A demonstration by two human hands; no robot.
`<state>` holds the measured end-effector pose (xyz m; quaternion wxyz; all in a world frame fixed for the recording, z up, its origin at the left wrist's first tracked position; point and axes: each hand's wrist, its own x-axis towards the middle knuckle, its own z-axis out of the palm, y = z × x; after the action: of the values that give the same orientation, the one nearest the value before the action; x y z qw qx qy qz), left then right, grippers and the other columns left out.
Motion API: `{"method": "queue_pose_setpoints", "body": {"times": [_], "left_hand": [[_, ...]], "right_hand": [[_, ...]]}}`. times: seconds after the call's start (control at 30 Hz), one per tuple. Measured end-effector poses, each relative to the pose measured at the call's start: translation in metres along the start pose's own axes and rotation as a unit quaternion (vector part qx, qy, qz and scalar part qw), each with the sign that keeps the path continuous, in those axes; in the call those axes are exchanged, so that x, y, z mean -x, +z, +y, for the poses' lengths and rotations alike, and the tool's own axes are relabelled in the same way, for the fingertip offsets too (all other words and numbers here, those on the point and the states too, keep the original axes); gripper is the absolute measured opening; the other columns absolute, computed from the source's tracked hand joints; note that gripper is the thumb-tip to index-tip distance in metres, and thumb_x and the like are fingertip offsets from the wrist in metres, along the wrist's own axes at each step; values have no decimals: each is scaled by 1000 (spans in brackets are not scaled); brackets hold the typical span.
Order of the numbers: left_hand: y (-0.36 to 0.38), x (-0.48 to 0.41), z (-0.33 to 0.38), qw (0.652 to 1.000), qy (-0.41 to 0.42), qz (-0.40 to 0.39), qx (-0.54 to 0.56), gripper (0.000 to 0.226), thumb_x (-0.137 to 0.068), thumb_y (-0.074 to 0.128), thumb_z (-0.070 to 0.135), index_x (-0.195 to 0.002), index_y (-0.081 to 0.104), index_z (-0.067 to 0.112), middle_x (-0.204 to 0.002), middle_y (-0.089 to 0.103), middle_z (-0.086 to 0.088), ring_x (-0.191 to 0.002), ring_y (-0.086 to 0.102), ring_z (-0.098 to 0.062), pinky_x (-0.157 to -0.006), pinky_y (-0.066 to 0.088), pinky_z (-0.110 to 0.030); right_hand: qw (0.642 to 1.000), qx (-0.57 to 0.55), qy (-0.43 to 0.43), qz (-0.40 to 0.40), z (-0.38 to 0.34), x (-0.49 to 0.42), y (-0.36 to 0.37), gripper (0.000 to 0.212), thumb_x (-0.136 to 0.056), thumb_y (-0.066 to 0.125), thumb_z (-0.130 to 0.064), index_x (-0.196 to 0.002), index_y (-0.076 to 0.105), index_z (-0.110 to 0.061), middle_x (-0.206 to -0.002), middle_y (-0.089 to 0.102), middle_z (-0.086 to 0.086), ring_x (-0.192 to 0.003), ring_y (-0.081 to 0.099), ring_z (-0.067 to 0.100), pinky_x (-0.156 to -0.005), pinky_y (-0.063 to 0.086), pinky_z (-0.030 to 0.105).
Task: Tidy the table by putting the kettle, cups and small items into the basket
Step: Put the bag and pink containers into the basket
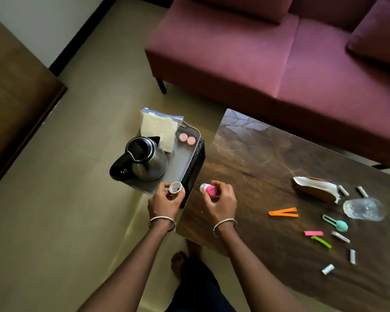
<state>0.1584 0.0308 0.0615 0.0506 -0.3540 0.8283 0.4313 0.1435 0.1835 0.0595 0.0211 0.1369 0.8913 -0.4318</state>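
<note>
The left hand (pixel 164 202) and right hand (pixel 222 202) are bare, each wrist wearing a thin silver bangle (pixel 162 222), dark trousers (pixel 198 287) below.

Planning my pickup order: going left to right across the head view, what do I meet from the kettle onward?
Kettle → left hand holding a small round cup → right hand holding a pink bottle → orange clip → clear plastic cup.

Left hand (pixel 167 199) holds small cup (pixel 175 188); right hand (pixel 221 201) grips pink bottle (pixel 208 190).
</note>
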Motion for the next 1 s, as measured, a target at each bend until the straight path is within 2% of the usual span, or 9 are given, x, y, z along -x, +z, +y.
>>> {"method": "queue_pose_setpoints", "body": {"times": [0.07,0.17,0.23,0.4,0.6,0.7,0.77,0.87,1.0], "left_hand": [[7,-16,11,1000,5,6,-12,32,-73,76,44,-90,56,25,-85,73,-4,-84,68,-32,-72,53,-38],[18,-38,27,999,32,15,-40,30,-77,72,45,-91,55,24,-82,72,-7,-79,68,-34,-63,48,-33],[25,-54,35,996,55,11,-67,29,-81,69,45,-97,57,24,-81,72,-10,-78,68,-35,-60,50,-33],[45,-103,42,990,59,-43,-122,36,-90,62,33,-124,54,23,-90,72,-20,-86,68,-39,-70,54,-45],[82,-156,34,978,56,-59,-190,44,-92,62,25,-133,47,27,-95,70,-20,-90,67,-40,-69,51,-42],[105,-180,26,974,46,-69,-213,46,-94,59,26,-137,44,29,-96,71,-18,-90,68,-38,-70,52,-42],[119,-194,18,971,44,-74,-223,46,-96,55,24,-139,40,28,-96,71,-17,-90,69,-37,-71,52,-42],[134,-211,8,968,24,-73,-237,48,-99,48,19,-144,34,29,-97,71,-16,-90,70,-36,-71,53,-43],[145,-227,0,960,18,-80,-267,53,-102,43,18,-149,26,35,-101,69,-12,-92,70,-35,-74,54,-45]], "right_hand": [[1000,7,-13,-2,-3,-17,7,36,-81,81,-22,-111,69,-5,-103,65,8,-91,66,23,-83,57,40],[999,25,-28,-16,-10,-43,17,41,-78,82,-17,-115,69,-5,-106,67,10,-96,66,25,-87,54,34],[999,32,-24,-34,-13,-61,25,40,-77,82,-15,-115,70,-5,-107,69,11,-97,67,26,-88,55,37],[998,41,-20,-39,-19,-105,47,37,-75,82,-12,-110,72,-5,-104,70,12,-96,67,28,-87,54,36],[999,21,9,-33,-17,-153,87,36,-76,85,-21,-107,72,-8,-101,72,8,-89,69,26,-84,56,39],[997,61,-3,-36,-8,-172,109,30,-78,82,-20,-105,73,-10,-100,71,7,-93,63,27,-83,44,23],[994,97,-12,-41,-2,-182,123,29,-78,80,-18,-105,73,-10,-99,70,7,-95,59,29,-79,34,20],[988,134,-33,-63,4,-193,139,26,-80,78,-17,-105,74,-11,-99,71,6,-96,59,30,-85,36,24],[980,177,-44,-78,10,-201,158,28,-80,75,-17,-108,73,-14,-102,71,5,-101,57,31,-88,45,38]]}}
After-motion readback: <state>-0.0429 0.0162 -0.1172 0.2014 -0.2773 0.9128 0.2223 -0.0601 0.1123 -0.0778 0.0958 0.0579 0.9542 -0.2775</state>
